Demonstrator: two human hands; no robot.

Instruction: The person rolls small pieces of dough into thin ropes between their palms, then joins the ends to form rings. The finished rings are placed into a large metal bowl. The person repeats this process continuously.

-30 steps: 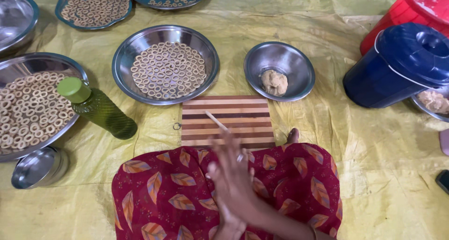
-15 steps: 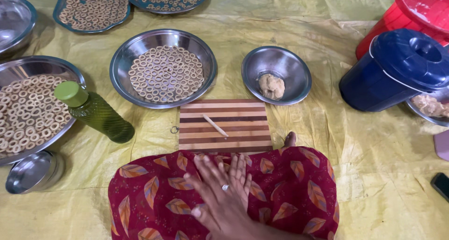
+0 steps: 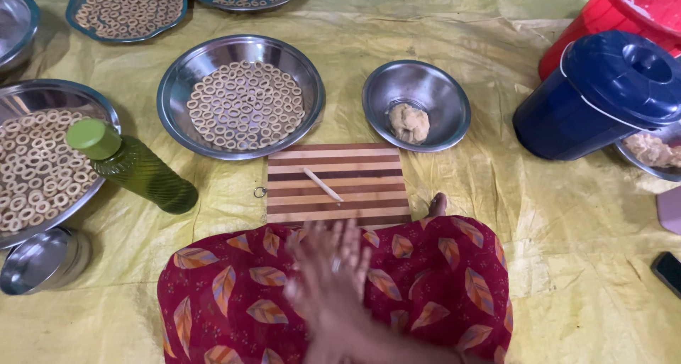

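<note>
My two hands are pressed flat together over my lap, blurred with motion. My right hand lies on top, a ring on one finger. Only a blurred edge of my left hand shows beneath it. Whether anything is between the palms is hidden. Just beyond my hands lies a striped wooden board with one thin dough stick on it. Behind the board stands a steel bowl holding a dough lump, and to its left a steel plate full of small dough rings.
A green bottle lies left of the board, beside a big plate of rings and a small steel tin. A blue lidded bucket, a red bucket and a phone are at right. A blue tray lies at the back.
My hands have stayed over my lap, sliding against each other; one second ago they reached further toward the board. The dough stick has not moved.
</note>
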